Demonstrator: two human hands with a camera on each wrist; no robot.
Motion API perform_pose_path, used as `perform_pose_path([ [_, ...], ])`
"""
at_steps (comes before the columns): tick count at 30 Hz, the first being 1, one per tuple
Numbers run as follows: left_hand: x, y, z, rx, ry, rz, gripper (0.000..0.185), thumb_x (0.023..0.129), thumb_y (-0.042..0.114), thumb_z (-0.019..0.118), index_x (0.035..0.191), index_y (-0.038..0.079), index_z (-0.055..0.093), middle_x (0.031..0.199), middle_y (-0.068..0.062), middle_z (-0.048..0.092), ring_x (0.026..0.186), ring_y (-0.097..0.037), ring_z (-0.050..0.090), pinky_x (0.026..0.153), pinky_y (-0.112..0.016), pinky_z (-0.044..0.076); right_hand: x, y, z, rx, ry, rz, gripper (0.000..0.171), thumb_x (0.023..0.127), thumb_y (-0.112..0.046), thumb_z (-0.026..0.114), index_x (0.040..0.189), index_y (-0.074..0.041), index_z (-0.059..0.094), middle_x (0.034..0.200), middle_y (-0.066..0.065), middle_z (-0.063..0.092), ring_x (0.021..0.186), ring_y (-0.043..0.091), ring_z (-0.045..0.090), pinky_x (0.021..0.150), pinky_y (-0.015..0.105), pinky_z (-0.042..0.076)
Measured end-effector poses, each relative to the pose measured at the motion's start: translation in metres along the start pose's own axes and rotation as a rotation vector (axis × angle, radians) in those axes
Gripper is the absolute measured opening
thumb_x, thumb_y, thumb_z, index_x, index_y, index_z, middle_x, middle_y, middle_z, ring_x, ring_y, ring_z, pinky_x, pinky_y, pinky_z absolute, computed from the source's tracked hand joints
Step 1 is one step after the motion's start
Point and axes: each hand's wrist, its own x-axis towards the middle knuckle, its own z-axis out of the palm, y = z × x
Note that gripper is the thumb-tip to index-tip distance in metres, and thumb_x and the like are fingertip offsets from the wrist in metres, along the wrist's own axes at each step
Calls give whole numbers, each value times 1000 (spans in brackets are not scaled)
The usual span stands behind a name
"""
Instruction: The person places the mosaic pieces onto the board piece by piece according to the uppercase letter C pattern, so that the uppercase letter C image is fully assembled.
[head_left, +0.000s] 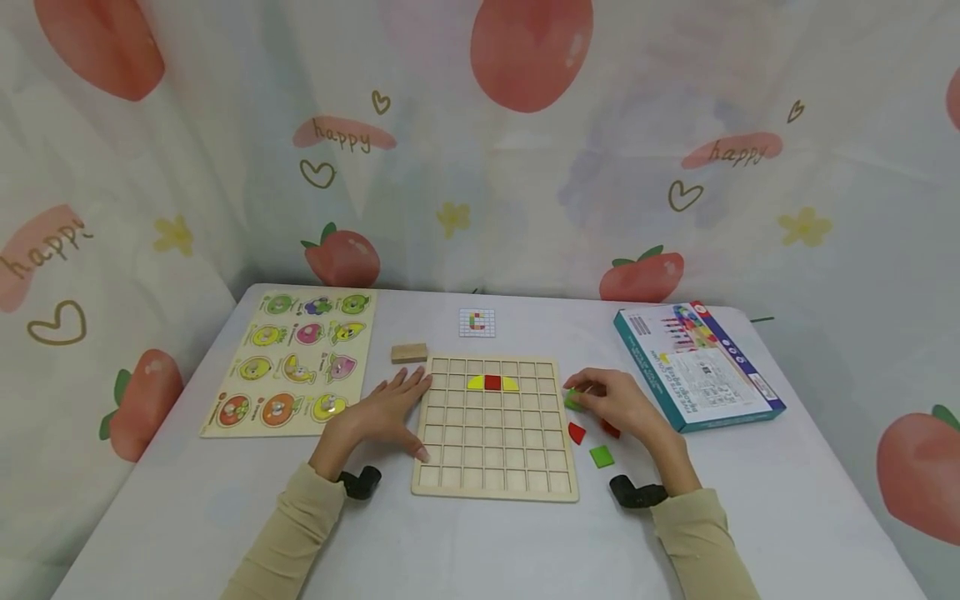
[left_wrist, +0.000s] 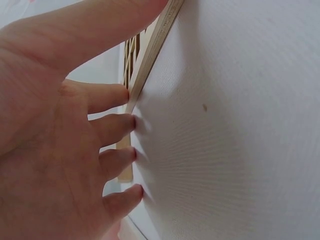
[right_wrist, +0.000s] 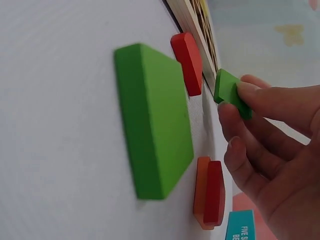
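A wooden grid board (head_left: 495, 487) lies mid-table, with a red square tile (head_left: 492, 382) between two yellow rounded tiles (head_left: 476, 382) in an upper row. My left hand (head_left: 386, 412) rests spread at the board's left edge, thumb and fingertips touching the rim and table. At the board's right side, my right hand (head_left: 618, 400) pinches a green tile (right_wrist: 227, 86) between thumb and fingers. Below that hand lie another green square tile (head_left: 602, 456) and a red quarter-round tile (head_left: 576, 432). A red tile (right_wrist: 215, 192) sits against an orange one (right_wrist: 201, 190), partly hidden by the hand in the head view.
Behind the board are a small pattern card (head_left: 477, 322) and a wooden block (head_left: 408, 353). A fruit puzzle board (head_left: 288, 400) lies at left, a teal-edged box (head_left: 697, 367) at right. A printed curtain (head_left: 480, 167) hangs behind the table.
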Motion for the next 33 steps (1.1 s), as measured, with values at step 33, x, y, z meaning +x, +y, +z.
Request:
perform_pose_path([
  [33,0,0,2,10,18,-3,122,73,41,93,165,6,20,174,-13,8,161,-36,-1,130,-57,5,-1,-14,11,123,-4,17,40,93,-18,76,132,-11,69,109,5,78,94,19,68,83,33,49],
])
